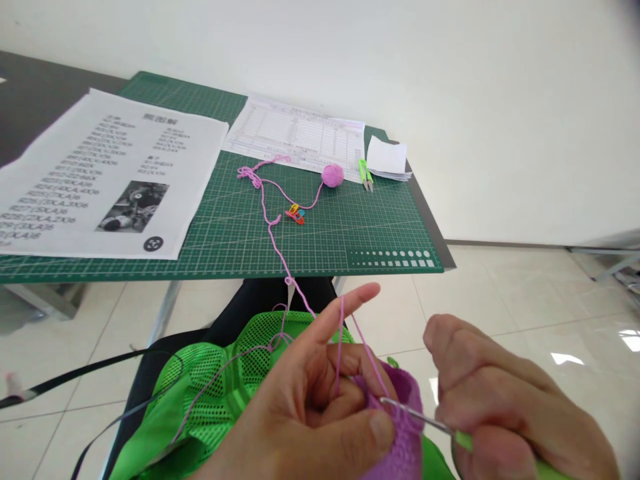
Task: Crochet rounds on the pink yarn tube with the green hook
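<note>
My left hand [320, 400] pinches the rim of a purple crochet piece [400, 440] between thumb and fingers. Its index finger is raised, with pink yarn [367, 347] looped over it and running down to the piece. My right hand [510, 400] is closed around the green handle of a crochet hook [425, 419]. The hook's metal tip touches the yarn at the rim, just right of my left thumb. A small green marker [393, 362] sits at the far edge of the piece. Part of the piece is hidden behind my left hand.
On the green cutting mat [320, 247] lie a pink yarn ball [333, 175], colored stitch markers [296, 214], green snips [365, 175], a paper stack [387, 158], a printed table [300, 133] and a pattern sheet [115, 180]. Green mesh fabric [215, 373] covers my lap.
</note>
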